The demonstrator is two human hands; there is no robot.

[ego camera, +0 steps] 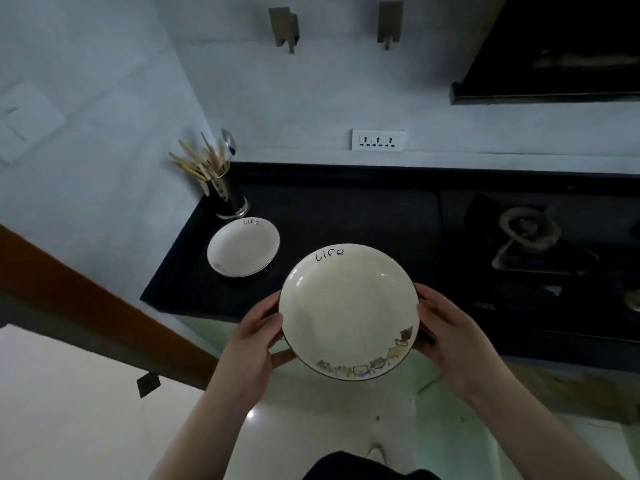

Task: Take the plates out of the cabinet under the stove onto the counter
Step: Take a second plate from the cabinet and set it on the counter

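Observation:
A large cream plate (346,311) with the word "life" and small drawings along its near rim is held level over the front edge of the black counter (346,209). My left hand (254,344) grips its left rim and my right hand (446,337) grips its right rim. A smaller white plate (242,249) with the same word rests on the counter at the left, apart from the held one. The cabinet under the stove is hidden below the counter and the plate.
A metal holder (228,195) full of chopsticks and a spoon stands at the counter's back left corner. A gas burner (528,233) lies on the right. A wall socket strip (378,140) is above the counter, a dark hood (561,53) at top right.

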